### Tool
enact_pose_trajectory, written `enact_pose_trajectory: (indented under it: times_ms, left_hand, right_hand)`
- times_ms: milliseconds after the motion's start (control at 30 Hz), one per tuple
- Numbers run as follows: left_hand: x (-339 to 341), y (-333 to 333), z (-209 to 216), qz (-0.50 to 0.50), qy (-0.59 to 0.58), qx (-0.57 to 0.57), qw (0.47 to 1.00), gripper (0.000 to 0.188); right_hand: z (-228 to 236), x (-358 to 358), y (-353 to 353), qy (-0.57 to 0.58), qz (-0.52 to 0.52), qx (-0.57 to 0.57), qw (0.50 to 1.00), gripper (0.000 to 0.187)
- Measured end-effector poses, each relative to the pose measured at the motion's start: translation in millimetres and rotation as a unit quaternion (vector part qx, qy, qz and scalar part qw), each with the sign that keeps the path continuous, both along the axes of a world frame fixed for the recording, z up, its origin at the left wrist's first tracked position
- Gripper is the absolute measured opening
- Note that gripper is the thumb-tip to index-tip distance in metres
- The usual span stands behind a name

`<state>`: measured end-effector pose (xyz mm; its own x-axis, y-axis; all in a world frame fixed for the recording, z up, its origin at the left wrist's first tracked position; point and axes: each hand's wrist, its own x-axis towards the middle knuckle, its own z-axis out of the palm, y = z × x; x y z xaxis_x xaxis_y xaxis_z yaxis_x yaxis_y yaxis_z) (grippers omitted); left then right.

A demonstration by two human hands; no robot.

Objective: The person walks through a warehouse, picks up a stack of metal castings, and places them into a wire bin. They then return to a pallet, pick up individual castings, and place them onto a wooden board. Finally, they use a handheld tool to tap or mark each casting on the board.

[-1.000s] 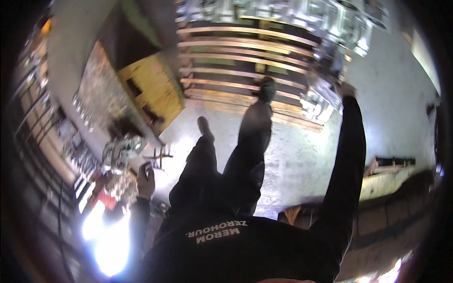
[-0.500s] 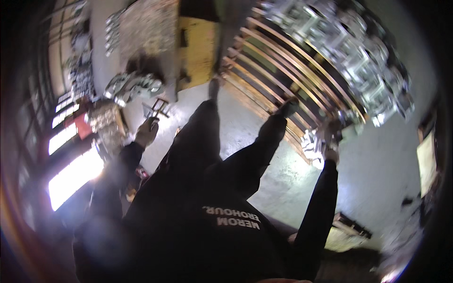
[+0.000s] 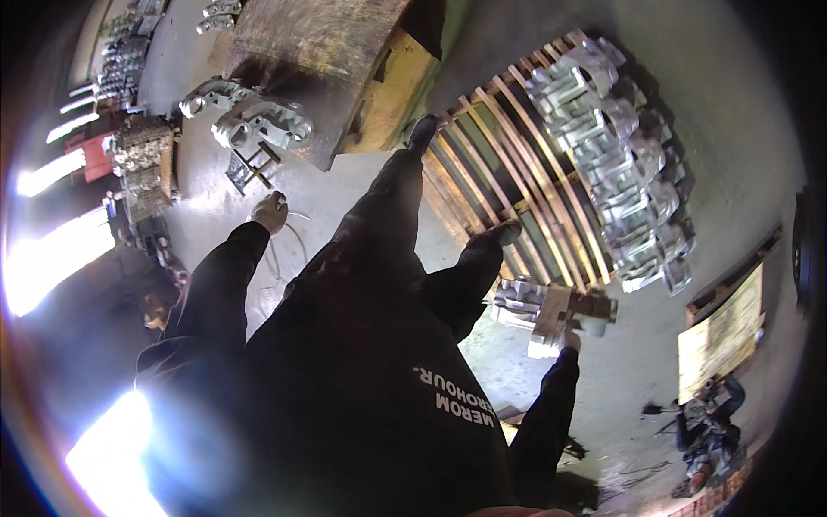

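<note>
My right hand (image 3: 569,338) grips a heavy-looking silver-grey metal casting (image 3: 544,312) with several lobes, held beside the near end of a slatted wooden pallet (image 3: 508,185). The fingers are partly hidden behind the casting. Out to the left, my left hand (image 3: 270,213) is closed, fingers curled; whether anything is inside cannot be seen. Just beyond it is a small dark metal frame (image 3: 251,169) with crossbars. A thin cable (image 3: 301,246) loops on the floor beside that hand. My feet stand by the pallet, one shoe (image 3: 502,233) over its slats.
More silver castings (image 3: 612,159) line the pallet's right side. Others (image 3: 258,121) lie by a worn wooden board (image 3: 310,39) at upper left. A crate of metal parts (image 3: 142,159) stands far left. On the right are a pale sheet (image 3: 722,336) and a dark cluttered heap (image 3: 711,431).
The view has turned, and the pallet and wooden board sit differently in it. My right hand still holds the casting, now lower and further left in the picture. The left hand appears farther from the dark frame.
</note>
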<state>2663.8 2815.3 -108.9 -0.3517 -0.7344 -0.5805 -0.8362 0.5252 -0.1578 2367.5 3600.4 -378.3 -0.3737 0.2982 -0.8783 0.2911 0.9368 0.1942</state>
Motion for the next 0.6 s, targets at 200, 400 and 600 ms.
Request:
enact_pose_trajectory:
  times_ms: [200, 400, 600]
  left_hand:
    - [11, -116, -2, 0.034, 0.052, -0.136, 0.989, 0.035]
    - [10, -338, -24, 0.052, 0.214, -0.337, 0.915, 0.04]
    - [59, -488, -56, 0.1, 0.138, -0.332, 0.928, 0.048]
  right_hand:
    - [82, -50, -129, -0.075, 0.015, -0.028, 0.997, 0.056]
    - [149, -84, -302, -0.06, -0.134, -0.135, 0.98, 0.049]
    - [228, -93, -595, -0.143, -0.597, -0.38, 0.692, 0.047]
